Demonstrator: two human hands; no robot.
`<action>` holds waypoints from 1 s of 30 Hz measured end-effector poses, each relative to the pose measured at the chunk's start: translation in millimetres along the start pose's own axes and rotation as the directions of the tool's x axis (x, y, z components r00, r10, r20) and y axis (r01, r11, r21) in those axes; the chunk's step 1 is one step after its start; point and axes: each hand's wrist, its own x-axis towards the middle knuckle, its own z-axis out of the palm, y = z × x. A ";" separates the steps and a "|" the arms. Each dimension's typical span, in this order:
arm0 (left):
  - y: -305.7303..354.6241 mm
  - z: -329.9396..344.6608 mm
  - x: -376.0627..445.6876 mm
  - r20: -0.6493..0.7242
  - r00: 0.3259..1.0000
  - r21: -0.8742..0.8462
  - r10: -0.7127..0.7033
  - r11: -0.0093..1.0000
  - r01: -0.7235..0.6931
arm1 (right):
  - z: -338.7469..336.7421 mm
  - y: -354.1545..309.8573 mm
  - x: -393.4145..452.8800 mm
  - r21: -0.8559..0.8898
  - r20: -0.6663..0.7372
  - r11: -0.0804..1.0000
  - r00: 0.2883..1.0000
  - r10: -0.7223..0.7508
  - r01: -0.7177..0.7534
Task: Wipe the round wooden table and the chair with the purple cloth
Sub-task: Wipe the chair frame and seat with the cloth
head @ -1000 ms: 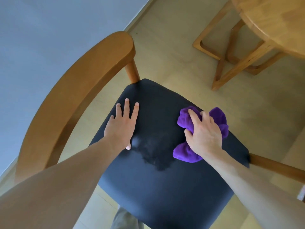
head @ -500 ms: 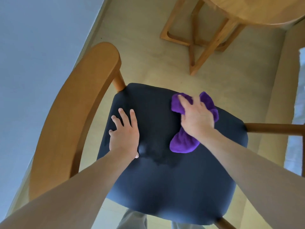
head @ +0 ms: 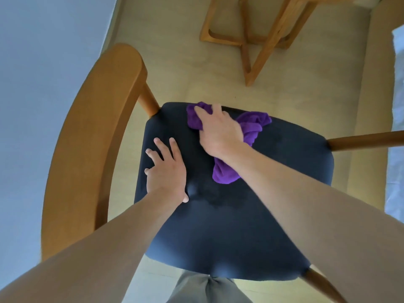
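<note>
chair seat (head: 273,193) | purple cloth (head: 251,127) under pressing right hand (head: 218,132) (fingers spread) | left hand (head: 166,171) flat

I see the chair seat (head: 251,226), a dark navy cushion, carrying 3 things. My left hand (head: 167,173) lies flat on its left part, fingers spread and pointing toward the curved wooden backrest (head: 91,136). The purple cloth (head: 249,130) sits bunched on the far part of the seat, near its far edge, and my right hand (head: 218,130) presses down on it, fingers splayed across the fabric. The chair stands on a pale beige floor (head: 181,68), where I also see the wooden table base (head: 258,33) resting, well apart from the chair.
</note>
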 end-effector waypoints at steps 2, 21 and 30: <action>-0.2 -0.4 -0.4 0.004 1.000 -0.011 0.004 1.000 -0.004 | -3.3 32.3 -9.7 -0.025 -0.036 1.000 0.999 0.008 -0.009; 73.0 -60.9 54.1 0.059 0.960 0.050 0.273 0.960 -0.276 | -0.9 97.4 -71.3 0.000 -0.030 0.998 0.997 0.069 -0.069; 79.3 -57.3 63.6 0.091 0.967 0.136 0.238 0.959 -0.249 | -11.0 211.4 -88.5 0.193 0.012 0.636 0.650 0.760 -0.747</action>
